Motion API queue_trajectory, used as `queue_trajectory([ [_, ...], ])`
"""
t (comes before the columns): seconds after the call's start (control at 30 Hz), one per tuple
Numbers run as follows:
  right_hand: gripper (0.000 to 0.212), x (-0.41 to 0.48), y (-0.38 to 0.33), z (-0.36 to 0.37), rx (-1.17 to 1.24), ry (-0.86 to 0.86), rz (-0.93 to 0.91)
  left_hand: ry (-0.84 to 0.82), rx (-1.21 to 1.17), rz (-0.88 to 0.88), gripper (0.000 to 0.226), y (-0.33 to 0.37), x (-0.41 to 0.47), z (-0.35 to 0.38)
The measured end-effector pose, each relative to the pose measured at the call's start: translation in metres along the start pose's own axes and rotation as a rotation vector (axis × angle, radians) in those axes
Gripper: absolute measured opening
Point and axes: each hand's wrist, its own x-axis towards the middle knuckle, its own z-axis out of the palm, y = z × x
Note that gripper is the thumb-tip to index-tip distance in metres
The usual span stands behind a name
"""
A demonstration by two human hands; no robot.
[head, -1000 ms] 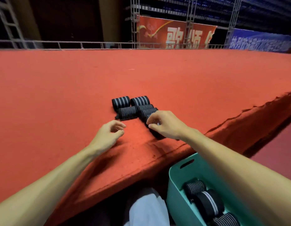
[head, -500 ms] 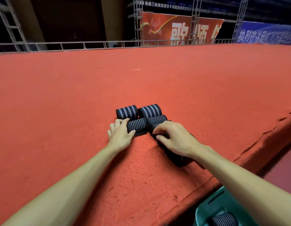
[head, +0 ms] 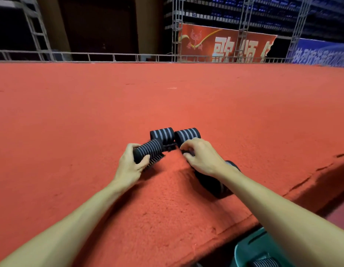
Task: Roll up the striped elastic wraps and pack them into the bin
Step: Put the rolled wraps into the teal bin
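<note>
Squeeze firmly with left hand [head: 131, 167], fingers curled round one rolled wrap [head: 148, 152], and right hand [head: 202, 159], fingers pinching second wrap [head: 213, 183] beneath, preventing unrolling before transfer to bin [head: 242, 253].

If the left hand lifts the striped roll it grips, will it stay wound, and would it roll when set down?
The striped roll in the left hand is wound fabric, so it probably gives when squeezed. Fabric trails at its right end; it may unwind. Being cylindrical it could roll, though the rough carpet likely slows it.
</note>
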Motion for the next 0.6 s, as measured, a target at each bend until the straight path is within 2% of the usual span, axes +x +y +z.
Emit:
queue_trajectory([
  [0.2,0.042,0.054,-0.017,0.023,-0.071,-0.039,0.038,0.296,-0.183,-0.286,0.031,-0.036,-0.011,-0.023],
  [0.3,0.049,0.088,-0.020,0.038,-0.100,-0.073,0.034,0.280,-0.213,-0.279,0.027,-0.041,-0.008,-0.020],
  [0.37,0.047,0.111,-0.023,0.048,-0.068,-0.081,0.047,0.286,-0.208,-0.265,0.026,-0.044,-0.005,-0.018],
  [0.47,0.047,0.143,-0.022,0.057,-0.135,-0.072,0.062,0.386,-0.244,-0.320,0.027,-0.046,-0.001,-0.018],
  [0.6,0.045,0.167,-0.011,0.076,-0.328,-0.269,0.134,0.384,-0.184,-0.312,0.025,-0.046,-0.002,-0.017],
])
